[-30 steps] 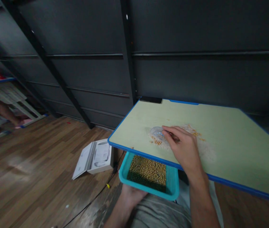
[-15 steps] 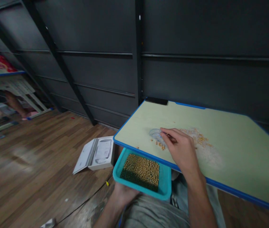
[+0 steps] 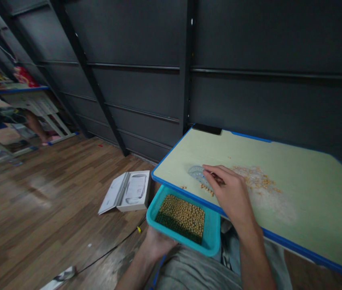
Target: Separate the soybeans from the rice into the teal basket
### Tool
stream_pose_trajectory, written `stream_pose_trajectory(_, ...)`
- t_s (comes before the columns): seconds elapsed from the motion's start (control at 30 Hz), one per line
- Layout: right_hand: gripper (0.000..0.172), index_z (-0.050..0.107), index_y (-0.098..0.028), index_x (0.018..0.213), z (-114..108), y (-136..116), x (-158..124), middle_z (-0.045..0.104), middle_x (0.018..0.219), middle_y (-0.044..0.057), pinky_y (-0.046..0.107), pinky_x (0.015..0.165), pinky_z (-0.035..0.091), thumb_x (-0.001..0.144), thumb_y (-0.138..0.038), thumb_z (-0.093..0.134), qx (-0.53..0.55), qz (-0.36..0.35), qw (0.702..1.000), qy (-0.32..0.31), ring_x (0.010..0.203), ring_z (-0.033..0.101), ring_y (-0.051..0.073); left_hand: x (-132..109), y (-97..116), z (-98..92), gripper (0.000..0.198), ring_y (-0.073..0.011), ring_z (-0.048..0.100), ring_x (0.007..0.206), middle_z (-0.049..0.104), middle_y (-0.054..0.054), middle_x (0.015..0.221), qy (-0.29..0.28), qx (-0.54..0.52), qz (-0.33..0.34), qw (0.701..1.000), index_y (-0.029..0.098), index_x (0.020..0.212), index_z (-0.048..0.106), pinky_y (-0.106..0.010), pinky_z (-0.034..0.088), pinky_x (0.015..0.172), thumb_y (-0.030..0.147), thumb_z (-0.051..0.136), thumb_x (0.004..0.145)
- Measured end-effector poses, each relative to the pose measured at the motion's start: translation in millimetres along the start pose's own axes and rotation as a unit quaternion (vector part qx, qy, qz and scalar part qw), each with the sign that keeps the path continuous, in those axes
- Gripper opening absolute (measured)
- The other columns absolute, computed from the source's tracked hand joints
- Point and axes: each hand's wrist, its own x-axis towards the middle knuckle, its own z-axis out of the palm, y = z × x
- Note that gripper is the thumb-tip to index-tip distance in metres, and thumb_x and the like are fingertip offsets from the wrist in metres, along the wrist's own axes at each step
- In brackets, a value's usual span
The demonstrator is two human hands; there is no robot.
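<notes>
A turquoise plastic tray (image 3: 214, 237) rests on my left hand (image 3: 159, 243), just below the table's front edge; my fingers are hidden under it. Yellow soybeans (image 3: 185, 213) lie inside, with darker green beans (image 3: 171, 227) along the near side. Over the tabletop, my right hand (image 3: 231, 189) pinches a clear protractor (image 3: 195, 172) between thumb and fingertips. Close to its lower edge sits a short row of soybeans (image 3: 207, 189), and a few more (image 3: 183, 187) are at the table's edge. Right of the hand spreads a patch of white grains (image 3: 275, 203) mixed with yellow bits (image 3: 264, 182).
The pale green table (image 3: 309, 181) has a blue rim and stands against a dark metal wall (image 3: 134, 88). A black phone-like slab (image 3: 207, 129) lies at its back corner. An open white box (image 3: 134, 191) and a cable (image 3: 113, 250) are on the floor. Far left, a person's leg (image 3: 36, 125) shows beneath another table.
The camera view has shifted slightly, so the scene sits further right. The protractor has moved a little left relative to the beans, and a few soybeans now lie closer to the table edge.
</notes>
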Motion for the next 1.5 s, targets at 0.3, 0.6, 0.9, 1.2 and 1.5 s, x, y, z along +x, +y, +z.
stream_pose_trajectory(0.3,0.019,0.072,-0.021,0.101,10.0,-11.6,1.7,0.073,0.099,0.004,0.033,0.08,0.051,0.09,-0.016,0.057,0.039,-0.022,0.999,-0.024,0.089,0.066,0.017,-0.1,-5.0,8.4,0.052,-0.0284,0.062,0.116,0.075,-0.014,0.111,-0.07,-0.02,-0.019,0.997,0.011,0.125,0.058,-0.048,0.036,0.109,0.047,0.041,0.091)
stream_pose_trajectory(0.6,0.02,0.072,-0.025,0.102,20.5,-22.0,1.6,0.073,0.101,0.002,0.033,0.081,0.05,0.091,-0.015,0.058,0.077,-0.032,0.995,-0.051,0.092,0.066,0.017,-0.2,-8.7,8.1,0.05,-0.0308,0.054,0.126,0.071,-0.015,0.12,-0.091,-0.04,-0.027,0.995,0.013,0.128,0.055,-0.055,0.033,0.109,0.042,0.036,0.093)
stream_pose_trajectory(0.9,0.019,0.073,-0.026,0.099,10.4,-23.4,-0.6,0.074,0.099,0.003,0.035,0.081,0.053,0.089,-0.018,0.059,0.092,-0.034,0.995,-0.035,0.09,0.068,0.019,-0.2,-9.9,12.4,0.045,-0.031,0.053,0.126,0.071,-0.013,0.122,-0.101,-0.04,-0.022,0.994,0.019,0.128,0.056,-0.057,0.032,0.109,0.04,0.039,0.091)
stream_pose_trajectory(1.2,0.016,0.073,-0.025,0.099,-18.1,3.3,-8.7,0.074,0.1,0.003,0.035,0.079,0.054,0.089,-0.02,0.062,0.052,-0.001,0.998,0.028,0.092,0.068,0.019,-1.1,-16.9,17.8,0.042,-0.0275,0.059,0.12,0.074,-0.01,0.117,-0.073,-0.006,-0.023,0.997,0.016,0.116,0.065,-0.051,0.034,0.111,0.038,0.04,0.091)
stream_pose_trajectory(1.5,0.019,0.074,-0.027,0.1,-15.9,6.2,-12.3,0.074,0.103,0.003,0.038,0.083,0.053,0.089,-0.019,0.06,0.078,0.01,0.997,0.001,0.094,0.067,0.02,1.3,-29.2,23.8,0.039,-0.0273,0.057,0.124,0.073,-0.007,0.119,-0.067,0.0,-0.027,0.997,0.02,0.105,0.073,-0.043,0.033,0.113,0.039,0.042,0.091)
